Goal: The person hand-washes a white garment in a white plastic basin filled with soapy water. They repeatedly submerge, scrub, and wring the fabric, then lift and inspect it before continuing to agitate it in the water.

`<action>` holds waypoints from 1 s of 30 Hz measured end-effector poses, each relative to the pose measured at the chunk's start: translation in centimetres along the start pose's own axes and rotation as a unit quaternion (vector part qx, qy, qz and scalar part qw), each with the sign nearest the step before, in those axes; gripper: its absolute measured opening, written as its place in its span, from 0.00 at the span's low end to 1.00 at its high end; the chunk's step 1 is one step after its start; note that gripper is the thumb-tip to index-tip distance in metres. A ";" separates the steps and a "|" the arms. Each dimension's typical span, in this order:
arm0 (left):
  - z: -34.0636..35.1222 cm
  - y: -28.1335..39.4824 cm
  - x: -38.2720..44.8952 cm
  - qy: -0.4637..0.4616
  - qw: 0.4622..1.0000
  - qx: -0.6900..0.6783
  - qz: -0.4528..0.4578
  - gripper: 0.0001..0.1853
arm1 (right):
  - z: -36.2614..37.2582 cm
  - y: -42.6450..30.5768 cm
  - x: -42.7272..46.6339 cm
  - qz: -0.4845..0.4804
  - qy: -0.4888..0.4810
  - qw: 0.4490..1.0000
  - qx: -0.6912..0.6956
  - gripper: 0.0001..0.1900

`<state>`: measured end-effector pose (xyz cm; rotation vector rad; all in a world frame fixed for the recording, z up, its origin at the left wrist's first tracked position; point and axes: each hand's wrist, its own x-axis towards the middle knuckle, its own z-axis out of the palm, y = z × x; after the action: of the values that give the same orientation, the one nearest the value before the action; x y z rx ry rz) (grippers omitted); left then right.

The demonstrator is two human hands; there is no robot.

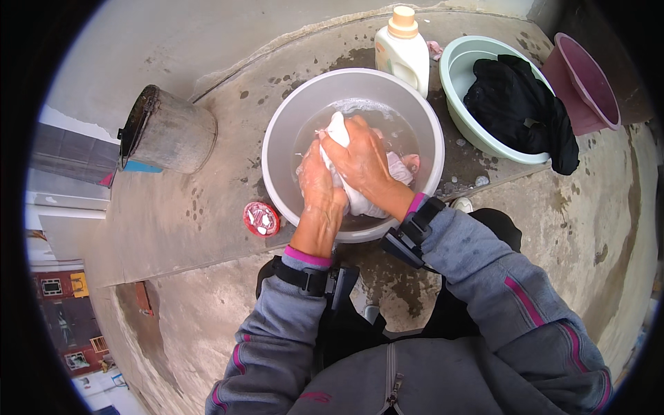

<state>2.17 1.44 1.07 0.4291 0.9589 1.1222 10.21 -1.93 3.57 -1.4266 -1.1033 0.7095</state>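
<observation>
A grey plastic basin (280, 150) of cloudy, sudsy water stands on the concrete before me. Inside it, my left hand (317, 179) and my right hand (363, 155) press close together, both gripping a wet white cloth garment (338, 129). One bunched end of the garment sticks up between my fingers. Its lower part hangs into the water beneath my wrists. Pinkish and white fabric (402, 168) lies in the water right of my right wrist; whether it belongs to the same garment I cannot tell.
A detergent bottle (399, 57) touches the basin's far side. To the right, a pale green basin (456, 111) holds black clothing (511, 101), beside a pink bucket (570, 93). A red dish (261, 219) with white soap pieces sits left of the basin. Further left is a worn bucket (179, 129).
</observation>
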 end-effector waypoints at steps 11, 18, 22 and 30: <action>-0.2 0.1 0.0 -0.020 0.999 0.042 0.011 0.18 | 0.1 0.6 0.6 -0.017 0.013 0.999 -0.037 0.15; -0.8 0.7 -0.2 -0.193 0.977 -0.087 -0.009 0.11 | 0.6 -0.9 -1.5 -0.111 0.054 0.989 -0.081 0.13; -0.5 0.8 -0.1 -0.106 0.994 0.001 -0.025 0.09 | 0.5 1.3 0.7 0.024 0.033 0.999 -0.036 0.13; -0.5 1.0 0.0 -0.250 0.967 -0.036 -0.021 0.12 | 0.9 0.5 -0.5 -0.144 0.102 0.981 -0.084 0.14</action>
<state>1.24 1.75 1.52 0.5939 0.4801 0.9429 9.31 -2.02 2.86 -1.4080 -1.1970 0.2636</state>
